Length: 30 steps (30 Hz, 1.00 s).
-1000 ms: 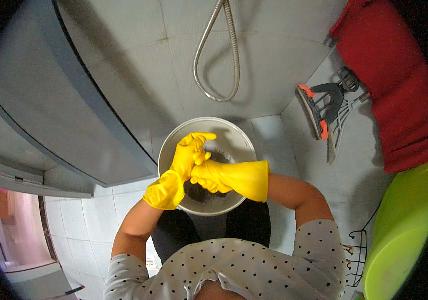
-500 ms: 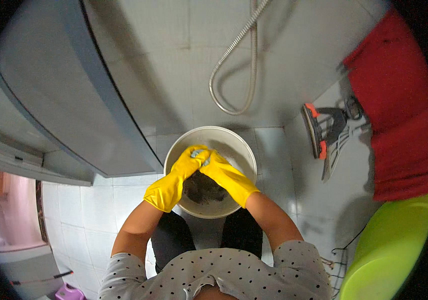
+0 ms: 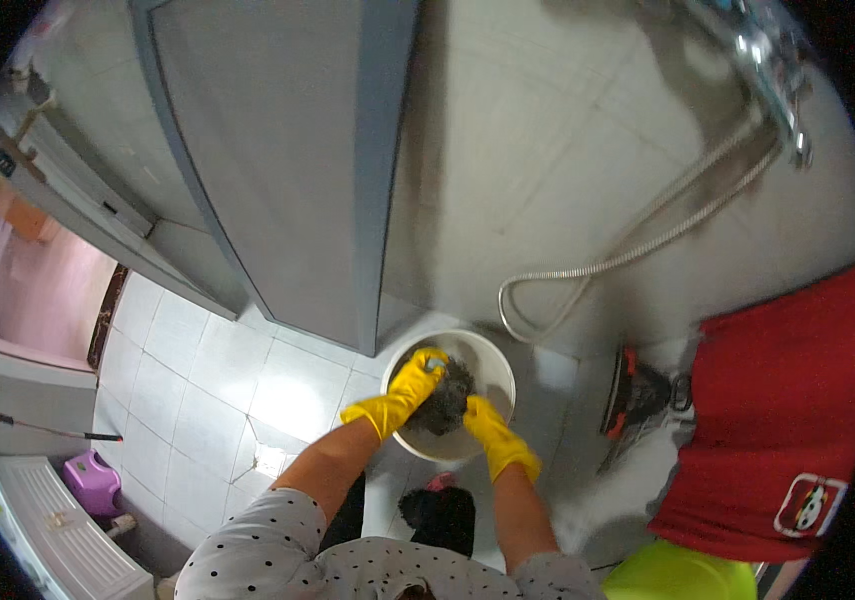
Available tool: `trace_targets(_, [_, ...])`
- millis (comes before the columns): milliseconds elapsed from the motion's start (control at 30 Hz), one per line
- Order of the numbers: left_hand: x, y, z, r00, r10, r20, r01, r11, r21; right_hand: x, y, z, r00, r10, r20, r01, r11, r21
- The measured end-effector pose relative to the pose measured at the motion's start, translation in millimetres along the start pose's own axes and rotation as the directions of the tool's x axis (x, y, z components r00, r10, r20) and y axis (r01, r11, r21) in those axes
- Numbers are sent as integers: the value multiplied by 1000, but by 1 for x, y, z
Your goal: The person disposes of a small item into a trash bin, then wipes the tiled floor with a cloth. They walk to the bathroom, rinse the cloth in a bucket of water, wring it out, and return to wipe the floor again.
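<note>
Both my hands wear long yellow rubber gloves and are at a round off-white bucket (image 3: pixel 507 420) on the floor. A dark, murky mass (image 3: pixel 448 405) lies in it; I cannot tell whether it is cloth or dirty water. My left hand (image 3: pixel 416 385) is closed over the bucket's left side, with a small pale blue-grey thing (image 3: pixel 435 366) showing among its fingers. Over the right side, my right hand (image 3: pixel 488 424) has its fingers curled together at the dark mass. What it holds, if anything, is hidden. The hands are apart.
A grey-framed door panel (image 3: pixel 278 150) stands at the left. A metal shower hose (image 3: pixel 598 268) hangs from a chrome tap (image 3: pixel 763 60). At right are a red cloth (image 3: pixel 758 430), a black-and-orange brush-like tool (image 3: pixel 638 395) and a lime-green basin (image 3: pixel 683 578). A purple stool (image 3: pixel 93 482) stands at far left.
My hands were pressed together around the pale blue-grey thing; now they have separated, left hand holding it and right hand toward the right rim. The view has turned toward the left.
</note>
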State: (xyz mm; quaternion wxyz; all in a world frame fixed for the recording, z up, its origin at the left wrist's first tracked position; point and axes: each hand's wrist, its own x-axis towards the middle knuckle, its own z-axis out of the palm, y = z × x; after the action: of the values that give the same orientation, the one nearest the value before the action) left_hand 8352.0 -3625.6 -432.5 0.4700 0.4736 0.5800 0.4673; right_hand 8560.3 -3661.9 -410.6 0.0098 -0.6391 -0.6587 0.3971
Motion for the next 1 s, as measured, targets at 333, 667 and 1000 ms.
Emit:
trace_targets(333, [-67,109,-15,943,-248,223,313,888,-336,-138,-157,-107,980,164,112,-160,322,933])
trace_targets(667, [-143,315,-35,942,-212,260,155,963,222,-136,-136,-166,998,28,48,-45,915,401])
trace_targets(1000, [-273,363,-196,939,-322,-121,324,946,-6,-192,-297,-116,882,-367,295,282,913,294])
